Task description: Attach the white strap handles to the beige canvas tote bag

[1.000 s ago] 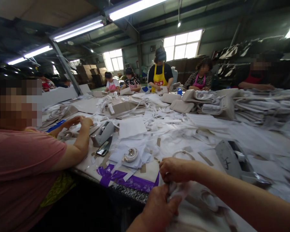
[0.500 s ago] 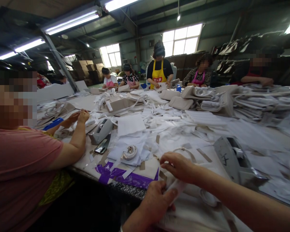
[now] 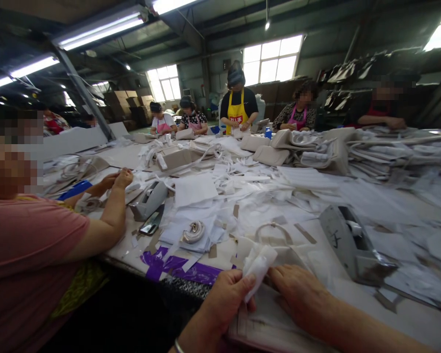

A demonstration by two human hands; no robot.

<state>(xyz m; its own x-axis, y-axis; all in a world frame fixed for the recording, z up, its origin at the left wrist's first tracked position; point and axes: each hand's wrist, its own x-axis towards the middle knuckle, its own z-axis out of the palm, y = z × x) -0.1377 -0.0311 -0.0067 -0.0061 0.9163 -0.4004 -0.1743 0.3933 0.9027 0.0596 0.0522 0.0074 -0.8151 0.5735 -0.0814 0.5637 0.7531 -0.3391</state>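
My left hand is closed around a white roll of foam wrap, its thumb pressed along the side. Just to the right, my right hand has its fingers curled down against a pale beige handbag; what they pinch, if anything, is hidden. The bag lies at the table's near edge under both hands. A thin arched handle rises behind the roll.
A grey tape dispenser stands to the right, another tape dispenser by a phone to the left. A coiled strap lies on white sheets. Purple tape covers the table edge. A co-worker sits at left.
My right hand has come down and nearer to me, from above the bag to its surface. The white roll in my left hand now stands up more into sight.
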